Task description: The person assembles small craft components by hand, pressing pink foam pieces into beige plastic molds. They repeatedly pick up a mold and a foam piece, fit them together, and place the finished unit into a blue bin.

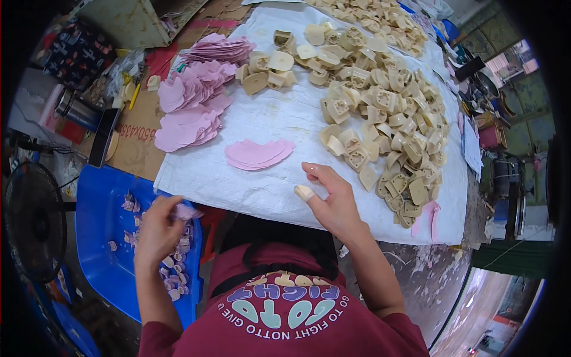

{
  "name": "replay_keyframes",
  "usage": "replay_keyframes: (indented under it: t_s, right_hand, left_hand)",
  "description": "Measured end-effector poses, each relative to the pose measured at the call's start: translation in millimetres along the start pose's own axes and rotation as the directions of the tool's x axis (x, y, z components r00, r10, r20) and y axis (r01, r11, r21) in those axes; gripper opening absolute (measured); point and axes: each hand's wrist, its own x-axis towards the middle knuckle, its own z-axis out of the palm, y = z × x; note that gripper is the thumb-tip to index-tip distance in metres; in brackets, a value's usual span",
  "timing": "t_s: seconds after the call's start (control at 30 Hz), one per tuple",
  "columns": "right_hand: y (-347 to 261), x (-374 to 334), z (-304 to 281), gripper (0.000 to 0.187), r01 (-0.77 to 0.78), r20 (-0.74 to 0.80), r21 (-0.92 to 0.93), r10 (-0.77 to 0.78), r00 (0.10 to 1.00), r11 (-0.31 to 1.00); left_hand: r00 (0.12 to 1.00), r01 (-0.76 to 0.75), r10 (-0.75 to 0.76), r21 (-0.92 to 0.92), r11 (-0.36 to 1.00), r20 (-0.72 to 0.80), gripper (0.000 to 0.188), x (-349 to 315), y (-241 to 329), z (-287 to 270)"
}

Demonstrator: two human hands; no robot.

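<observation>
My left hand (156,229) is above the blue tub (98,232), fingers closed round a small pink-wrapped piece (187,211) that is blurred. Over the near edge of the white-covered table, my right hand (336,205) holds nothing, its index finger and thumb apart. A pale covering (304,192) wraps the thumb tip. Just beyond it lies a small fan of pink curved cut-outs (259,154). Beige moulded pieces (389,98), resembling shoe heels, are heaped to the right. Inside the tub are several pink-and-beige pieces (173,278).
Stacks of pink cut-outs (189,128) line the table's left side, next to cardboard (138,134) with a phone (104,138) and a metal flask (80,108). A black fan (35,220) stands left of the tub. More beige pieces (380,21) cover the far end.
</observation>
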Motion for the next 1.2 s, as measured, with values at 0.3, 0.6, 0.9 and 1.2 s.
replay_keyframes:
  t_s: [0.3, 0.6, 0.9, 1.2]
  right_hand:
    - [9, 73, 66, 0.017, 0.348, 0.112, -0.486, -0.338, 0.934, 0.801]
    - [11, 80, 71, 0.01, 0.185, -0.001, -0.327, -0.196, 0.981, 0.927]
    - [9, 59, 40, 0.012, 0.294, -0.223, -0.236, -0.346, 0.911, 0.926]
    - [15, 67, 35, 0.012, 0.141, -0.406, 0.158, -0.066, 0.912, 0.977]
  left_hand:
    - [0.934, -0.107, 0.126, 0.076, 0.991, -0.335, 0.05, -12, -20, 6]
    - [0.797, -0.517, 0.523, 0.108, 0.849, -0.301, 0.037, 63, 67, 106]
    - [0.762, -0.564, 0.557, 0.086, 0.821, -0.33, 0.034, 68, 45, 118]
    - [0.77, -0.536, 0.502, 0.026, 0.844, -0.394, 0.04, 63, 46, 117]
